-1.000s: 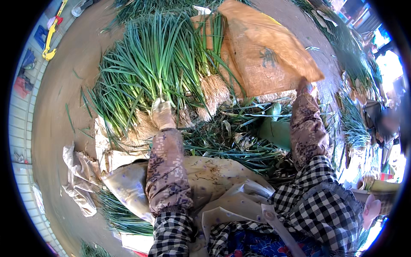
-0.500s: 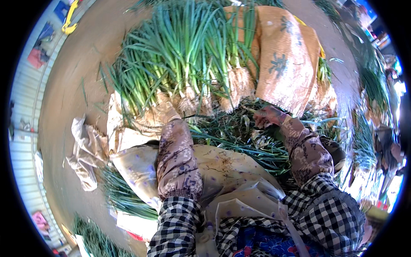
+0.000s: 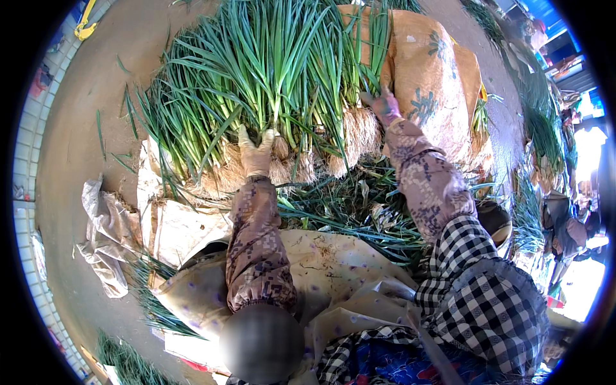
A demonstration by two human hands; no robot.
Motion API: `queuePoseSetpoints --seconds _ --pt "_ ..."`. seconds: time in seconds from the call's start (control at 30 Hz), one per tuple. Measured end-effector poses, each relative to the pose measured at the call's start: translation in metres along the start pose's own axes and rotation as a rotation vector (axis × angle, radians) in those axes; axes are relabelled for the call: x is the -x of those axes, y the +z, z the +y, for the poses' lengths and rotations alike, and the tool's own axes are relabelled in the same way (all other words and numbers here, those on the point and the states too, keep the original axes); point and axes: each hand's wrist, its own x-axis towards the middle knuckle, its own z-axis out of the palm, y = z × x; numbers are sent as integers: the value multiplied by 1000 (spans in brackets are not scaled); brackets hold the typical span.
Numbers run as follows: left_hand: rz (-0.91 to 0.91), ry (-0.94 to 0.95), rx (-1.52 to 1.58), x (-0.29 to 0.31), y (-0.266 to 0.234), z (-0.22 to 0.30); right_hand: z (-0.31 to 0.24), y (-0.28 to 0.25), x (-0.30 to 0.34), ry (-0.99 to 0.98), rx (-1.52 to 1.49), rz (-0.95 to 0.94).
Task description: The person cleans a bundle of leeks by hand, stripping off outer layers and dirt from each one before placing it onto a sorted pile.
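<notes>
A big row of green onions (image 3: 276,70) lies ahead of me, green tops away and pale shaggy roots toward me. My left hand (image 3: 256,154), in a pale glove, is at the root ends near the middle of the row, with its fingers spread in a V by the white stems. At the row's right end, my right hand (image 3: 385,107) reaches to the onion stems beside an orange-tan woven sack (image 3: 427,90). Its fingers look apart, and I make out nothing held in them. Some fingertips blend into the leaves.
Loose green trimmings (image 3: 346,199) are heaped between the row and my spotted plastic apron (image 3: 327,256). A crumpled pale sack (image 3: 106,234) lies on the floor at left, with more onions (image 3: 160,295) below it. Further onion piles (image 3: 529,212) line the right side.
My left hand has drawn into clear sight at the roots, fingers spread. My right hand has moved up and away from the trimmings to the stems beside the sack. The view has shifted slightly.
</notes>
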Motion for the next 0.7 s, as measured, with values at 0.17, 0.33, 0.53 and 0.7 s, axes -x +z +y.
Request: queuePoseSetpoints --seconds 0.17,0.33,0.53,0.7 --pt "-28 139 -583 11 -1 6 -145 42 92 258 262 -335" --pt "-36 -177 -514 2 10 47 -41 88 84 164 -905 -362" --pt "-103 -248 -491 -13 -6 21 -65 78 75 88 -249 -457" --pt "-269 -250 290 -25 11 29 -71 47 81 98 -848 -472"
